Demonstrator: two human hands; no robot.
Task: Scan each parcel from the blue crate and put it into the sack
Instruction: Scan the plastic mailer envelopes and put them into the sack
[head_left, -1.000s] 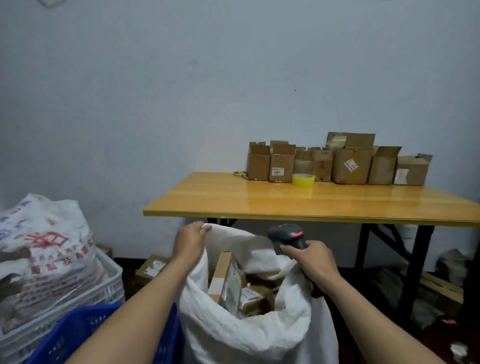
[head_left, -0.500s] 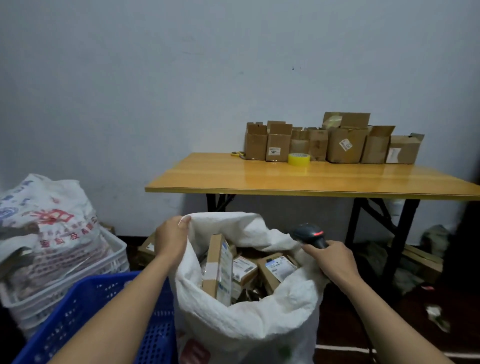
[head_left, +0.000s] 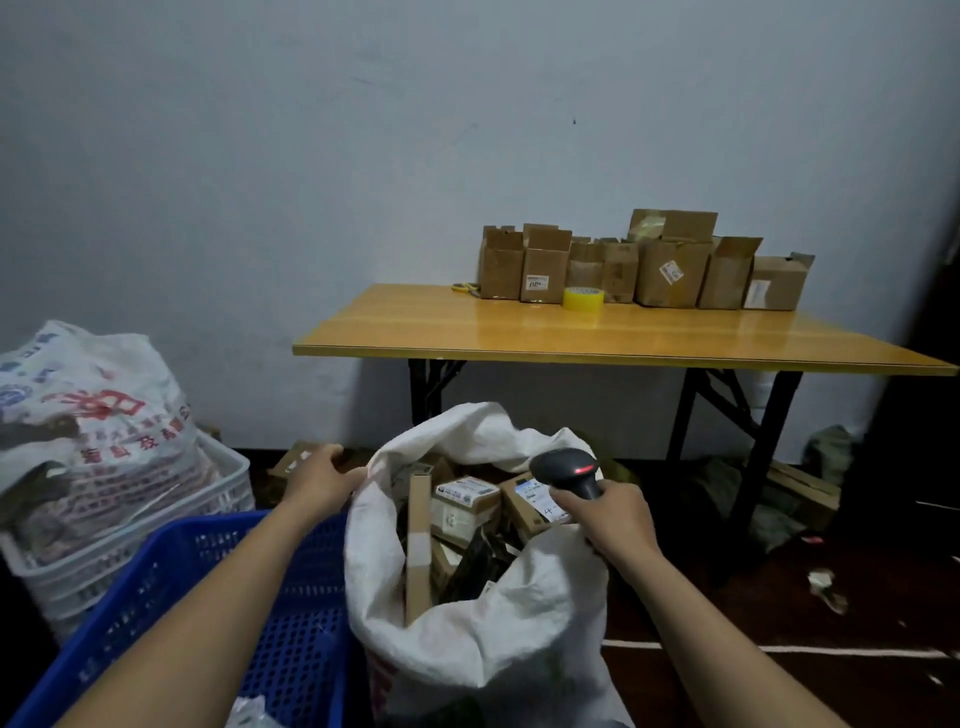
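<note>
Parcel-filled sack (head_left: 467, 649), scanner (head_left: 569, 470) in right hand (head_left: 613, 519)

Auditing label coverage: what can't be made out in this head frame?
Head view only:
- Blue crate: the bottom edge and the left arm cut off its inside; remaining parcels uncountable.
- Parcel labels in the sack: too small, blurred.
- Left hand: dim and blurred at the sack rim; grip unclear.
- Scanner trigger: hidden by the right hand.

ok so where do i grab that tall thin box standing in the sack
Probably by its top end, from above. The tall box stands upright beside the sack's left wall; only its upper part is clear, while parcels crowd its right side lower down.
</note>
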